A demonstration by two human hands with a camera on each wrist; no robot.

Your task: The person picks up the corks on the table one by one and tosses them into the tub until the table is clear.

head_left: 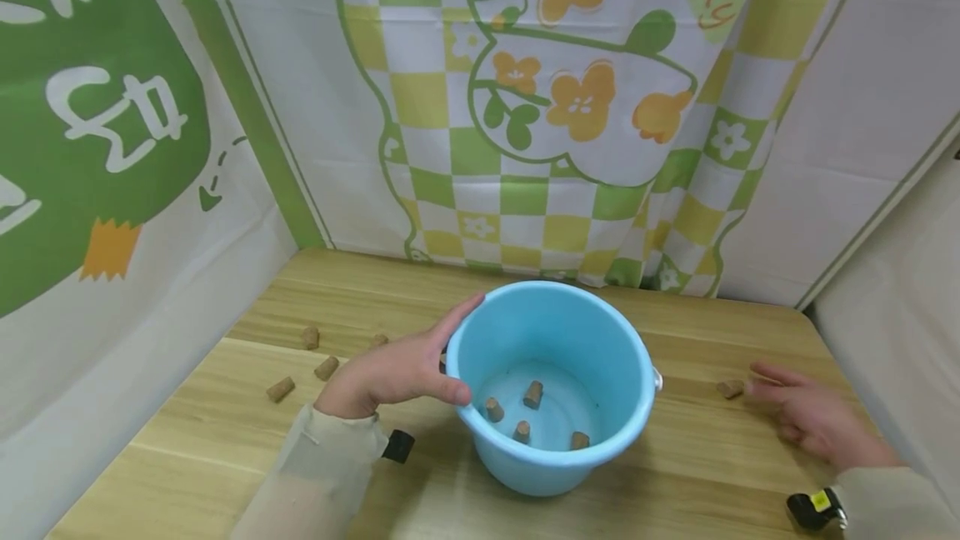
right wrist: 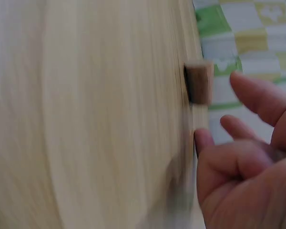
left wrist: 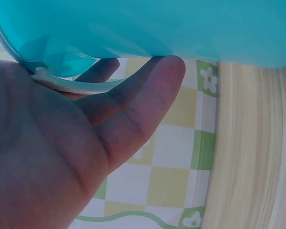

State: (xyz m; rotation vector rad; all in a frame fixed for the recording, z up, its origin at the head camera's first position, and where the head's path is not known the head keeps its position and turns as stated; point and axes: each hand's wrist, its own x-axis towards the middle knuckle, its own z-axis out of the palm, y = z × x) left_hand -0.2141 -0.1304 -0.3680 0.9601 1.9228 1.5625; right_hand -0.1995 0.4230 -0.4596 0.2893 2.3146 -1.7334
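Note:
A light blue bucket (head_left: 534,473) stands on the wooden table, with several corks (head_left: 533,394) lying on its bottom. My left hand (head_left: 401,369) rests against the bucket's left side, thumb at the rim and fingers spread along the outer wall. In the left wrist view, the straight fingers (left wrist: 150,102) touch the blue wall beside the white handle (left wrist: 81,86). Over at the right, my right hand (head_left: 813,419) reaches towards a single cork (head_left: 730,389), index finger stretched out beside it and other fingers partly bent. The right wrist view has that cork (right wrist: 199,82) just off the fingertips.
Several more corks (head_left: 326,368) are scattered over the table (head_left: 195,440) left of the bucket, some partly behind the left hand. A checked green and yellow curtain (head_left: 525,223) hangs behind the table, and white fabric walls (head_left: 900,273) flank both sides.

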